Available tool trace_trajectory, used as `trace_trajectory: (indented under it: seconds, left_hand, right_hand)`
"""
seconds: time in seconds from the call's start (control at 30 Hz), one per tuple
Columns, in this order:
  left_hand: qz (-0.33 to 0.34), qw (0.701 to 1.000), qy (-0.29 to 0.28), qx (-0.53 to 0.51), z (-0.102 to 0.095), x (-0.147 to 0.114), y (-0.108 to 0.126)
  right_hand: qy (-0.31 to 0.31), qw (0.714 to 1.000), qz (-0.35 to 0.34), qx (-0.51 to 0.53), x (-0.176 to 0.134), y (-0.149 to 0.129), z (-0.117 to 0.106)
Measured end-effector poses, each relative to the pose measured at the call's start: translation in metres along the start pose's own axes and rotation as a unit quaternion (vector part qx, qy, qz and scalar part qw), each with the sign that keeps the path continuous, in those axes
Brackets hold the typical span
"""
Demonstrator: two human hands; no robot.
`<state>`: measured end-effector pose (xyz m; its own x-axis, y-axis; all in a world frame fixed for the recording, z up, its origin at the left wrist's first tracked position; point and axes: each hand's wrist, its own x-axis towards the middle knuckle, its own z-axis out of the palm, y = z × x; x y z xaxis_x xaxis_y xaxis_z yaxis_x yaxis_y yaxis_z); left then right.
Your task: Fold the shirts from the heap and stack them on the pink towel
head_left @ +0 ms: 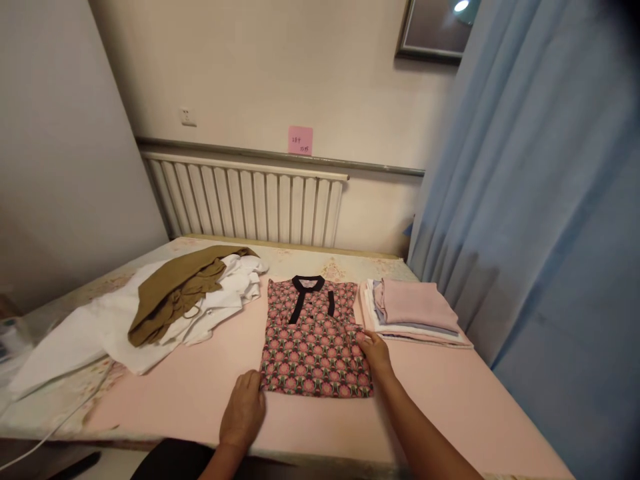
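Note:
A pink and dark patterned blouse [315,353] with a black collar lies flat in front of me, collar toward the wall. At its lower left corner is my left hand [243,408], closed, with the fingertips mostly hidden at the fabric's edge. My right hand [376,355] pinches the blouse's right side, a little above the hem. Just beyond that hand sits a stack of folded clothes [417,305], with a dusty pink piece on top and white and grey layers beneath.
To the left lies a loose heap of white clothes [125,347] with an olive-brown garment [175,290] over it. A pink sheet [200,393] covers the bed's middle. A radiator [245,197] stands behind; a blue curtain [530,200] hangs at right. A white cable [57,427] crosses the front left edge.

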<state>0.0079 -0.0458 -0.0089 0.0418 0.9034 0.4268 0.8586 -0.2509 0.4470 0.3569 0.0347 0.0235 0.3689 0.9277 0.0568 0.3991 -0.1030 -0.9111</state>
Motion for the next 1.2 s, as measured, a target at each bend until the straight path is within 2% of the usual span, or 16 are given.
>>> trace_trajectory:
  seconds: [0.17,0.27,0.4,0.6,0.77,0.87,0.97,1.1,1.2]
  left_hand:
    - [-0.131,0.988,0.020,-0.084,0.003,0.031,-0.016]
    - [-0.151,0.985,0.015,-0.085,0.006,0.062,-0.014]
    - [-0.170,0.980,-0.022,-0.096,0.012,0.092,-0.001]
    - [-0.234,0.963,-0.054,-0.122,0.018,0.111,0.005]
    - [-0.283,0.938,-0.089,-0.181,0.008,0.119,0.013]
    - [-0.271,0.920,-0.135,-0.249,-0.008,0.114,0.026]
    - [-0.227,0.906,-0.172,-0.315,-0.034,0.098,0.038]
    - [-0.130,0.881,-0.240,-0.386,-0.074,0.057,0.041]
    - [-0.068,0.876,-0.292,-0.378,-0.091,0.017,0.034]
  right_hand:
    - [-0.049,0.998,-0.016,-0.021,-0.004,-0.001,0.003]
    - [-0.058,0.997,-0.017,-0.040,-0.015,0.007,0.004]
    - [-0.013,0.998,-0.040,-0.054,-0.037,0.018,0.010]
    - [0.017,0.995,-0.089,-0.040,-0.055,0.021,0.020]
    - [-0.006,0.997,-0.071,-0.013,-0.046,0.014,0.013]
    - [-0.032,0.997,-0.066,0.001,-0.045,0.005,0.003]
    - [-0.081,0.994,-0.068,0.041,-0.055,-0.004,-0.011]
    - [-0.142,0.983,-0.088,0.072,-0.089,-0.006,-0.036]
    - [-0.179,0.974,-0.133,0.038,-0.120,-0.001,-0.056]
